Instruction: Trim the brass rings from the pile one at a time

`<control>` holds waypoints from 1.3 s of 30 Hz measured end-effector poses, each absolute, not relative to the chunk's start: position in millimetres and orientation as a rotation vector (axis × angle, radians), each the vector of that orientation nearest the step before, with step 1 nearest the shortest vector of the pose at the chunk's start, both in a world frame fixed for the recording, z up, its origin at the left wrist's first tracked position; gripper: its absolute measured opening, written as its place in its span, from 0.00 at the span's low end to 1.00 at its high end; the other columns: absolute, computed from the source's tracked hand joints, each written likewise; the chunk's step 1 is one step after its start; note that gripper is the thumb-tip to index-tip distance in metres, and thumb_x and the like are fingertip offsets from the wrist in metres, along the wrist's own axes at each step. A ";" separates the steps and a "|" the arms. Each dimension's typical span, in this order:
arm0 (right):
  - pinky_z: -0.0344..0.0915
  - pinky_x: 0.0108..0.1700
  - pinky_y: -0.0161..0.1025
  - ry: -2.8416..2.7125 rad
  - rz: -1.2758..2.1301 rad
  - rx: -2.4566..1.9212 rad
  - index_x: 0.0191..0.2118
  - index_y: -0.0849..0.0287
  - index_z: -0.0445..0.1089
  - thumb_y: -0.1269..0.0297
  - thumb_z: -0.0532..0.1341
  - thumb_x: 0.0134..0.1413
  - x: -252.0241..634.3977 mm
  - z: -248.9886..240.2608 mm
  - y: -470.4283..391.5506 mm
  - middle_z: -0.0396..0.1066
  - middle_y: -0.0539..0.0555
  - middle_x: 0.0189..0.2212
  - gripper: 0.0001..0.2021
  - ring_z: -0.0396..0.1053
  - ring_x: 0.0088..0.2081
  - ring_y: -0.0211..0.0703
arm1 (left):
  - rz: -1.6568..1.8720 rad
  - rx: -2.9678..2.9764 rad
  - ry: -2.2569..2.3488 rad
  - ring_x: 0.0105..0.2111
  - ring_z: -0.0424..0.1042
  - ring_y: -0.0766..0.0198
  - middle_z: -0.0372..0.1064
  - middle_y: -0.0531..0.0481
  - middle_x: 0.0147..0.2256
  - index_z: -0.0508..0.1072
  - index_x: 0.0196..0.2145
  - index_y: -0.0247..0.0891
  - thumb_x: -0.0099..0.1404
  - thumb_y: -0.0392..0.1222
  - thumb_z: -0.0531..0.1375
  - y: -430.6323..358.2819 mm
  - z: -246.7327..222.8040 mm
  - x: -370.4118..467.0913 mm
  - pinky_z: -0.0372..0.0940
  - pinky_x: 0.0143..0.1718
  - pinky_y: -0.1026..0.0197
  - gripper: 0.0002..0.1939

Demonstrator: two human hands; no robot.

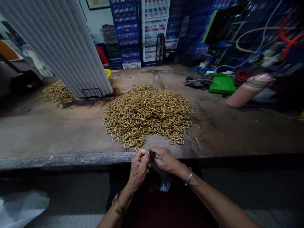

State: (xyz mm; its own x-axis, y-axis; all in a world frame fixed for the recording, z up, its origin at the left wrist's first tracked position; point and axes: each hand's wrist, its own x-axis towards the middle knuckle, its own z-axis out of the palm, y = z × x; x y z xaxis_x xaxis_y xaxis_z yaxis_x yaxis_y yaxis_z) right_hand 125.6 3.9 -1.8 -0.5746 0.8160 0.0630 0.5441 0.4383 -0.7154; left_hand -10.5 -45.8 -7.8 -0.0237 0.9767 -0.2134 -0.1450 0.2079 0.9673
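Observation:
At the front edge of the worktable [90, 139], my left hand [139, 167] is closed on a brass ring [142, 158], pinched between thumb and fingers. My right hand [166, 161] is beside it, closed round a small dark tool [154, 154] whose tip is close to the ring. The exact contact between tip and ring is too small to make out. Just beyond both hands lies a large heap of brass rings [149, 110], with some loose ones at its near edge.
A tall corrugated white panel [68, 47] stands left, with a second ring pile [57, 92] beside it. A person's red sleeve [101, 54] shows behind. To the right are a green tray [222, 84], a pink bottle [248, 90] and hoses. Stacked crates [155, 22] stand behind.

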 end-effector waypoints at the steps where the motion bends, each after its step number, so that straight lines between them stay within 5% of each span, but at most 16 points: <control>1: 0.46 0.24 0.30 -2.296 0.952 -1.129 0.24 0.60 0.63 0.73 0.52 0.46 125.7 -1.1 4.1 0.62 0.47 0.18 0.06 0.55 0.21 0.33 | 1.148 0.942 1.223 0.13 0.51 0.76 0.55 0.60 0.17 0.62 0.28 0.38 0.59 0.53 0.54 -45.9 -8.2 -10.8 0.48 0.13 0.72 0.15; 6: 0.50 0.25 0.30 -2.340 1.144 -1.006 0.25 0.59 0.64 0.72 0.51 0.49 129.0 0.7 8.7 0.65 0.48 0.20 0.07 0.59 0.23 0.34 | 1.195 0.997 1.217 0.15 0.53 0.76 0.56 0.59 0.16 0.63 0.27 0.37 0.59 0.51 0.55 -49.4 -8.0 -11.2 0.50 0.15 0.73 0.14; 13: 0.51 0.28 0.33 -2.382 0.646 -1.375 0.34 0.57 0.68 0.71 0.53 0.48 125.0 -3.6 25.1 0.69 0.52 0.23 0.09 0.63 0.25 0.39 | 1.153 0.712 0.985 0.14 0.57 0.75 0.60 0.56 0.20 0.61 0.28 0.37 0.57 0.51 0.57 -61.8 4.9 -5.2 0.51 0.12 0.72 0.14; 20: 0.53 0.32 0.33 -2.270 0.542 -1.334 0.43 0.57 0.64 0.63 0.52 0.55 84.0 -6.9 36.3 0.71 0.52 0.32 0.11 0.67 0.31 0.39 | 1.262 0.390 0.862 0.18 0.58 0.75 0.65 0.51 0.29 0.62 0.28 0.34 0.57 0.47 0.58 -55.0 -0.6 -21.5 0.50 0.13 0.72 0.12; 30: 0.50 0.29 0.33 -2.341 0.462 -1.439 0.34 0.56 0.67 0.67 0.52 0.52 70.8 -5.8 45.6 0.71 0.52 0.29 0.08 0.66 0.30 0.39 | 1.235 0.291 0.768 0.22 0.63 0.71 0.65 0.52 0.27 0.63 0.34 0.37 0.52 0.39 0.61 -54.5 -3.3 -38.7 0.51 0.16 0.71 0.12; 39: 0.53 0.23 0.29 -1.611 1.206 -1.306 0.26 0.58 0.61 0.63 0.54 0.46 90.9 -12.9 58.4 0.60 0.45 0.18 0.05 0.55 0.19 0.32 | 1.268 0.298 0.872 0.23 0.65 0.71 0.64 0.52 0.26 0.65 0.26 0.34 0.50 0.44 0.64 -37.4 -1.5 -31.4 0.52 0.15 0.73 0.13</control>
